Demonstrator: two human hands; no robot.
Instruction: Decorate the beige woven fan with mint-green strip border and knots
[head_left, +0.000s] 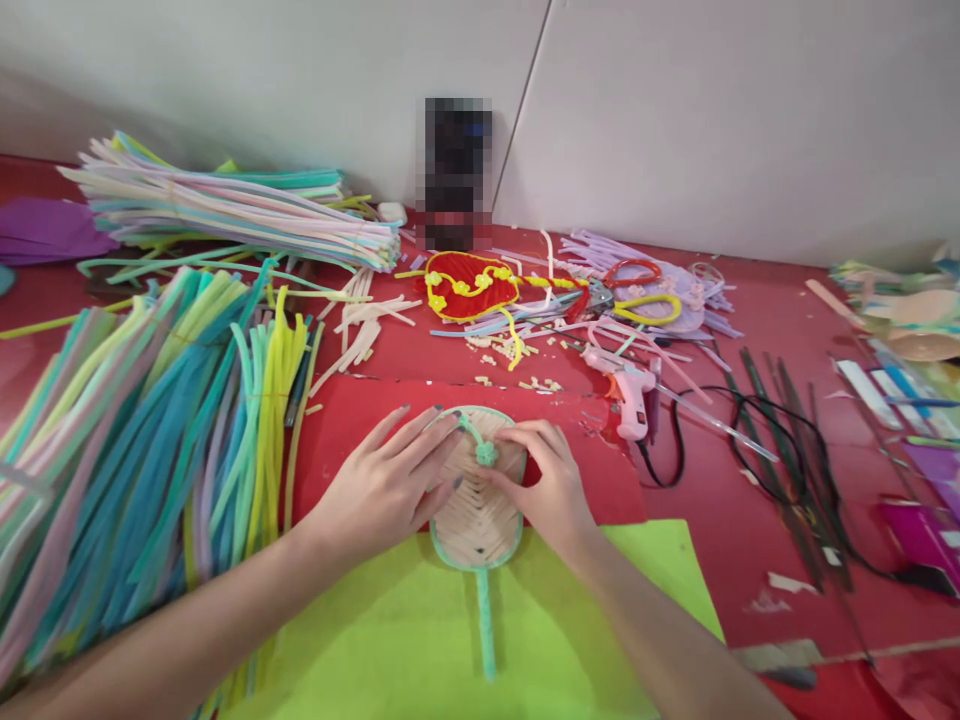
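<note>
A small hand fan [465, 520] lies in front of me, with a beige pipe-cleaner face, a mint-green rim and a twisted green handle pointing toward me. Near its top sits a green pipe-cleaner flower [486, 454] with a curved stem. My left hand [382, 480] rests over the fan's left side, fingers stretched out, fingertips by the stem. From the right, my right hand [551, 480] holds the flower's edge between thumb and index finger. The fan lies partly over a lime-green sheet [375, 640] and partly over a red one.
Bundled pipe cleaners [172, 400] crowd the left, with a pale bundle [240, 210] behind. At the back lie a red and yellow fan [469, 285] and scissors [645, 308]. A pink glue gun [630, 395] and its black cord [679, 455] lie right. A blurred dark object [454, 170] leans on the wall.
</note>
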